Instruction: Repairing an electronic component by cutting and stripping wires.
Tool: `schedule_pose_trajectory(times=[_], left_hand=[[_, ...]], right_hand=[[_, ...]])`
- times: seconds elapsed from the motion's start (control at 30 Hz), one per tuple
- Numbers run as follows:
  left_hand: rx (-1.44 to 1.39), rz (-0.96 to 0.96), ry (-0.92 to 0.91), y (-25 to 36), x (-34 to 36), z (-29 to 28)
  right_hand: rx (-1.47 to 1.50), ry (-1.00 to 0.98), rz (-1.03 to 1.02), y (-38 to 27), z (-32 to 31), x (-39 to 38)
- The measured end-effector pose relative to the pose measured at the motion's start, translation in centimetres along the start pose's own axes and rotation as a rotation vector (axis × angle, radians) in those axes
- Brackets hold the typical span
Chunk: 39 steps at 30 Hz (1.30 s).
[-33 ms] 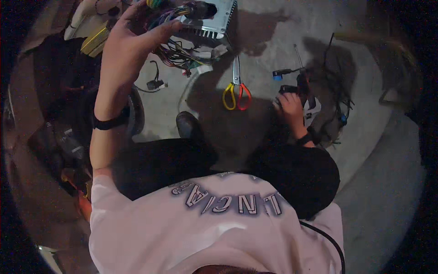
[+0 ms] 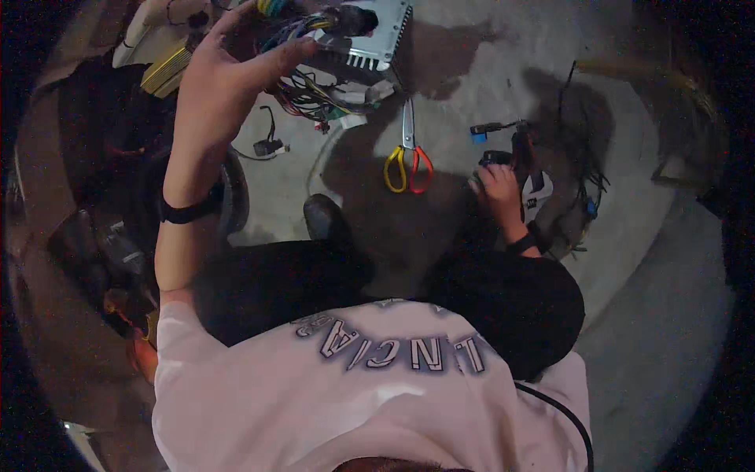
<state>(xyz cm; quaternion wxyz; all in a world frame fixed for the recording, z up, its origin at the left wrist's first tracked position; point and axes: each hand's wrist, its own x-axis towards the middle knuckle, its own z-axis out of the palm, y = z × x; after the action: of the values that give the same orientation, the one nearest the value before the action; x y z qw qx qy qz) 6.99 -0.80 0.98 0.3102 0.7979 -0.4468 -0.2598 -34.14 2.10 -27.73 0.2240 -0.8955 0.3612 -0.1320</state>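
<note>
My left hand (image 2: 228, 86) reaches to the upper left with its thumb stretched over a thick bundle of coloured wires (image 2: 303, 31), gripping it. The bundle runs to a silver finned metal box (image 2: 377, 39); its far side is cut off by the picture's edge. More thin wires and white plugs (image 2: 354, 94) hang below the box. On the right, my right hand (image 2: 503, 189) is closed over a black tool (image 2: 497, 158), partly hidden by the fingers. Just beside that hand lies an adjustable wrench (image 2: 537, 189). Scissors (image 2: 407, 157) with one yellow and one red handle lie between my hands.
A black connector with a blue end (image 2: 481, 135) lies beyond my right hand. Tangled black cables (image 2: 590, 165) spread to the right. A small black plug on a lead (image 2: 269, 146) rests near my left forearm. A yellow ribbed piece (image 2: 165, 72) stands at the upper left.
A thin metal shaft pointing away beyond my right hand no longer shows. My right hand has shifted slightly at the black tool. The left hand stays almost where it was.
</note>
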Motion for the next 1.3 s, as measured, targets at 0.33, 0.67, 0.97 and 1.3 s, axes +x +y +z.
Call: schedule_pose_trajectory(times=[0.33,0.67,0.97,1.3], left_hand=[[-0.140,0.100,-0.083,-2.9,1.3,-0.3],[0.096,0.208,-0.158,-4.1,1.9,-2.1],[0.073,0.142,-0.060,-5.3,0.8,-3.2],[0.259,0.166,0.013,-5.8,1.8,-1.3]], right_hand=[[0.154,-0.189,-0.069,-4.5,1.4,4.8],[-0.058,-0.531,-0.118,-5.5,5.3,5.0],[0.165,-0.216,0.087,-2.1,2.0,3.2],[-0.354,-0.002,0.448,6.8,-2.4,2.5]])
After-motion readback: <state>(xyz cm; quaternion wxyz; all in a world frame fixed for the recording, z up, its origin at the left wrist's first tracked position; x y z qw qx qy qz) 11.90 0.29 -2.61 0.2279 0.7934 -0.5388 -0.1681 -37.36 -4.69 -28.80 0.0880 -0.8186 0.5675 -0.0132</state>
